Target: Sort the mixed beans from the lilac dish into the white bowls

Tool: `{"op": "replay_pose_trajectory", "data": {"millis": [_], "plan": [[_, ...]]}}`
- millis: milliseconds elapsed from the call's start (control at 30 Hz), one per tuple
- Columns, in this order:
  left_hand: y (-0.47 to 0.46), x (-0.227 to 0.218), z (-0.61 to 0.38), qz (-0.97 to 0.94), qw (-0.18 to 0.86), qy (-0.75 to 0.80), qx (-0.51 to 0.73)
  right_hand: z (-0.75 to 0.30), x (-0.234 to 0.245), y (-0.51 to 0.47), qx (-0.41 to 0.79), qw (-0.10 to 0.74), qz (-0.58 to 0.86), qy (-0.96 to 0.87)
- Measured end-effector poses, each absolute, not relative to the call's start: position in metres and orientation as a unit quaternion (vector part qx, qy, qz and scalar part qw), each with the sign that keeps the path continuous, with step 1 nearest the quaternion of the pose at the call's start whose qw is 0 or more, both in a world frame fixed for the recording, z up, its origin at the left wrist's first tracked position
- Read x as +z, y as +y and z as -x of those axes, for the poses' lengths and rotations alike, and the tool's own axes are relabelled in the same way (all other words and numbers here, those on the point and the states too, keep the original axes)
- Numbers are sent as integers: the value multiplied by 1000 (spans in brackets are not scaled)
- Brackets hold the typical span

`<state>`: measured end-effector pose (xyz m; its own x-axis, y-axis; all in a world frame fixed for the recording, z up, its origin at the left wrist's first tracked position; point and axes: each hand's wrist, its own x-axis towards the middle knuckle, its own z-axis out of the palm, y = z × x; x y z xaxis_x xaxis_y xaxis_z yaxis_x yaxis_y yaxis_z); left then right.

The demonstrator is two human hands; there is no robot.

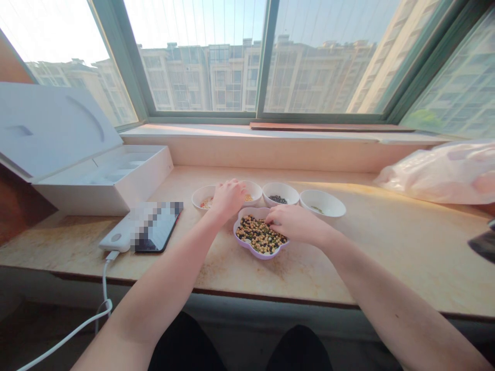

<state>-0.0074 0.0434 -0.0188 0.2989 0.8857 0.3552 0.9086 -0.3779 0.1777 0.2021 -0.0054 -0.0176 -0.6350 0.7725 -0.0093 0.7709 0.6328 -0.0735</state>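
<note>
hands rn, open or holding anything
Left hand: at a white bowl; grip can't be told.
Right hand: fingers at mixed beans; grip can't be told.

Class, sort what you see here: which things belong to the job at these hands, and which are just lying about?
Part of the job:
- lilac bowl
- mixed beans in it
- four small white bowls
- left hand
- right hand

Apparently just lying about:
- open white box
- phone
- white device
- white cable
- plastic bag
- unclear dark object, right edge
</note>
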Motion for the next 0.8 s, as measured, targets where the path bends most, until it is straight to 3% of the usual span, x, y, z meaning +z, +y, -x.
{"op": "replay_pose_trajectory", "data": {"millis": [600,800], "plan": [[42,-21,8,803,12,-547,-236,-201,-16,-5,71,63,444,-891],[43,-21,10,799,1,-542,-260,-199,-16,-6,174,184,460,-851]]}}
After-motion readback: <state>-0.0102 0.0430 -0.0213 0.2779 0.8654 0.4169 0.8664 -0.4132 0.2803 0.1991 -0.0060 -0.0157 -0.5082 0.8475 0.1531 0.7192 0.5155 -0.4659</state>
